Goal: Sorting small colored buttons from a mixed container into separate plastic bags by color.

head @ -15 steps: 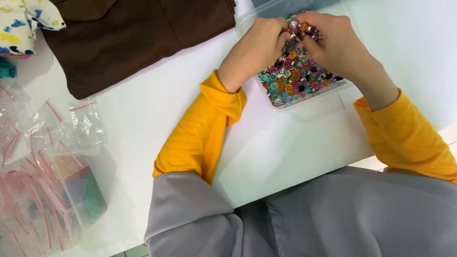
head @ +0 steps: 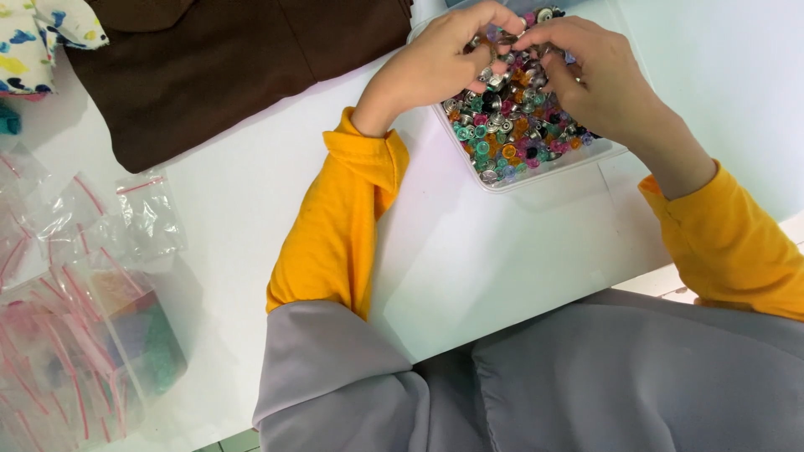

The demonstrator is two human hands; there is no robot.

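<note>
A clear plastic tray (head: 548,170) holds several small round buttons (head: 502,134) in teal, orange, pink and silver. Both hands hover over it at the top of the view. My left hand (head: 435,63) curls its fingers around small silver pieces at the tray's far left corner. My right hand (head: 595,75) meets it fingertip to fingertip and pinches small pieces above the pile. What exactly sits between the fingertips is too small to tell. Yellow sleeves (head: 343,226) cover both forearms.
A dark brown garment (head: 226,67) lies at the top left on the white table (head: 469,259). A patterned cloth (head: 38,38) sits at the far left corner. Several small clear zip bags with red seals (head: 75,335) are piled at the left. Grey fabric (head: 586,377) fills the bottom.
Both hands stay together over the tray. The view has shifted slightly, so the hands and tray sit a little higher and further right.
</note>
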